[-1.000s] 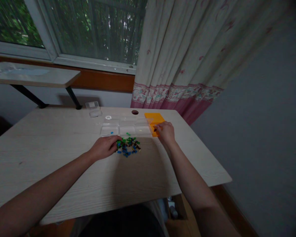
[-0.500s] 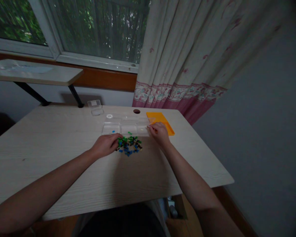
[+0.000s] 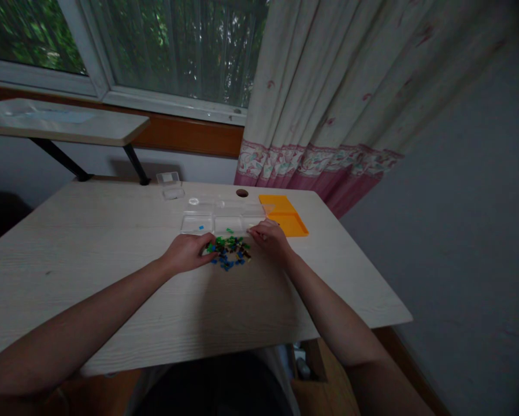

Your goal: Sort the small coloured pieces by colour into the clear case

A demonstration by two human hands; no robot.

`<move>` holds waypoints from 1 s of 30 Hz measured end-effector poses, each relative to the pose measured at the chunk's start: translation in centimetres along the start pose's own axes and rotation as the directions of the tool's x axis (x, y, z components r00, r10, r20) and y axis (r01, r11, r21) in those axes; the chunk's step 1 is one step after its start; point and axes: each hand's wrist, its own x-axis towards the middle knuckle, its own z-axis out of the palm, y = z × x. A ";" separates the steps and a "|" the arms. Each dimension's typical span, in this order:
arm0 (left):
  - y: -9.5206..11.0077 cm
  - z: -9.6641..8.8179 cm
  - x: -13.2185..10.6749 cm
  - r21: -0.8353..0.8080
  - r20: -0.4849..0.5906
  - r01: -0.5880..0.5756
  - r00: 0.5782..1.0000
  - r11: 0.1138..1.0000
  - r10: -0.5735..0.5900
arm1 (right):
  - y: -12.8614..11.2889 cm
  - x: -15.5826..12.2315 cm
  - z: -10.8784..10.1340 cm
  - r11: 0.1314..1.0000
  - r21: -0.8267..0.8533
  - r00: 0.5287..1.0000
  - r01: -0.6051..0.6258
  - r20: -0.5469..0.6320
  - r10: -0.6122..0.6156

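Note:
A pile of small green, blue, black and tan plastic pieces [image 3: 230,257] lies on the desk between my hands. My left hand [image 3: 192,251] is at the pile's left edge, thumb and fingers curled in around pieces there; what they pinch is hidden. Right of the pile, my right hand [image 3: 270,238] has its fingertips pressed together by the front of a clear compartment box [image 3: 228,224]. Anything in that pinch is too small to name. One blue piece [image 3: 201,227] sits in the box's left compartment, a green piece [image 3: 229,230] toward its middle.
An open orange box [image 3: 292,224] stands right of the clear box, a small dark spot near its left side. A small open clear case [image 3: 173,193] is at the back left, below a raised shelf [image 3: 112,130]. Behind the desk's cable hole [image 3: 242,193] hangs a curtain [image 3: 311,156].
My right hand has moved left and nearer me, from the right compartment toward the pile. A dark spot now shows on the orange box. My left hand stays at the pile.

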 end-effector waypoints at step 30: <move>0.1 0.0 0.1 0.059 -0.022 0.083 0.996 0.995 -0.081 | -1.0 0.1 0.0 0.999 0.039 0.995 0.019 0.092 -0.023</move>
